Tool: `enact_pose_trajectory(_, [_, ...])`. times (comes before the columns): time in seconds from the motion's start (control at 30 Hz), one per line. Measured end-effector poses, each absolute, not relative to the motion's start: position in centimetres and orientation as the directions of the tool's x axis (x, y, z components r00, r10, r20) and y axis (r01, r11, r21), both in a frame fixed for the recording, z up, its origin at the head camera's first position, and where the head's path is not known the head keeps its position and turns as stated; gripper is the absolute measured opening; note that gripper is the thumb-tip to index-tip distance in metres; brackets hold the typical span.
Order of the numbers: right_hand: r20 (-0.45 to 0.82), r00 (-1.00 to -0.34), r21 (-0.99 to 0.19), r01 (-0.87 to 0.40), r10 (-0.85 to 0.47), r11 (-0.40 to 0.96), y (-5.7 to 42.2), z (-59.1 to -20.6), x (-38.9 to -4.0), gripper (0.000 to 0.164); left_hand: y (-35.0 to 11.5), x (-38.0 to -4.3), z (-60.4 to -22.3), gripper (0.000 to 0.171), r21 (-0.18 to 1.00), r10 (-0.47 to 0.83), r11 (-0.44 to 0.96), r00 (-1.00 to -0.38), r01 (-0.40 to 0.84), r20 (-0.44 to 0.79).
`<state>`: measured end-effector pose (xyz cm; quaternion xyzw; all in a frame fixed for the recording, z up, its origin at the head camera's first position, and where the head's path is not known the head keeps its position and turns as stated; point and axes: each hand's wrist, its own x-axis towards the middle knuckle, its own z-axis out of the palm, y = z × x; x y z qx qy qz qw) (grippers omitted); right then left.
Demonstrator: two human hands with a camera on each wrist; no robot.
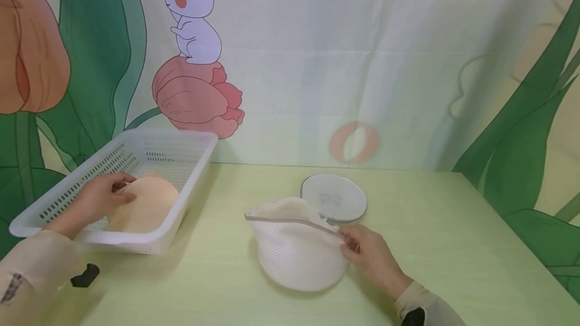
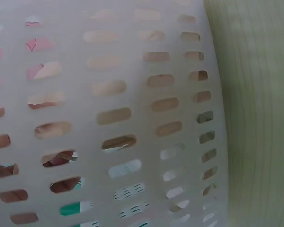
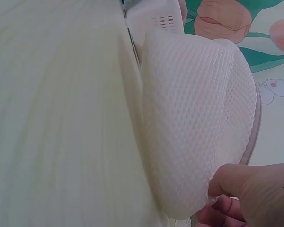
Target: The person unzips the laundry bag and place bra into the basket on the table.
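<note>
In the head view my left hand (image 1: 100, 197) reaches into a white plastic basket (image 1: 195, 177) and pinches the edge of a smooth, rounded beige piece (image 1: 147, 205) that looks like a bra cup. The left wrist view shows mainly the basket's slotted wall (image 2: 85, 156), which hides most of that hand. Toward the middle of the table, my right hand (image 1: 373, 258) pinches a white mesh laundry bag (image 1: 299, 260) at the right end of its grey zipper (image 1: 290, 221). The bag stands rounded and puffed out; its honeycomb mesh (image 3: 189, 113) fills the right wrist view's centre.
Behind the bag lies a flat round whitish piece (image 1: 333, 196) with a dark rim and a faint print. The pale green table (image 1: 430, 235) ends at a printed curtain (image 1: 290, 64) with a rabbit and flowers. The basket stands at the table's left.
</note>
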<state>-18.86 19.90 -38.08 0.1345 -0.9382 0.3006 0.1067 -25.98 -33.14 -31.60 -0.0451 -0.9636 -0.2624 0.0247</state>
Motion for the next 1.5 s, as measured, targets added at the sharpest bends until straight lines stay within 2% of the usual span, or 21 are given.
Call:
enact_pose_trajectory(0.43, [0.292, -0.931, -0.456, -0.338, -0.22, 0.824, 19.9, -37.7, -18.9, 0.029, -33.8, -26.3, -31.9, 0.045, 0.471, 0.054, 0.876, -0.992, 0.102, 0.114])
enact_pose_trajectory(0.67, [0.292, -0.927, -0.424, -0.347, -0.236, 0.836, 19.9, -37.3, -18.8, 0.028, -34.1, -26.3, -31.8, 0.044, 0.486, 0.051, 0.869, -0.994, 0.093, 0.1])
enact_pose_trajectory(1.0, [0.314, -0.914, -0.385, -0.368, -0.255, 0.846, 19.8, -36.6, -18.7, 0.032, -34.0, -26.1, -31.7, 0.056, 0.524, -0.002, 0.851, -0.997, 0.041, 0.08])
enact_pose_trajectory(1.5, [0.38, -0.893, -0.358, -0.382, -0.241, 0.852, 20.0, -36.2, -18.6, 0.029, -34.0, -26.3, -31.3, 0.058, 0.513, 0.034, 0.857, -0.999, 0.049, 0.039])
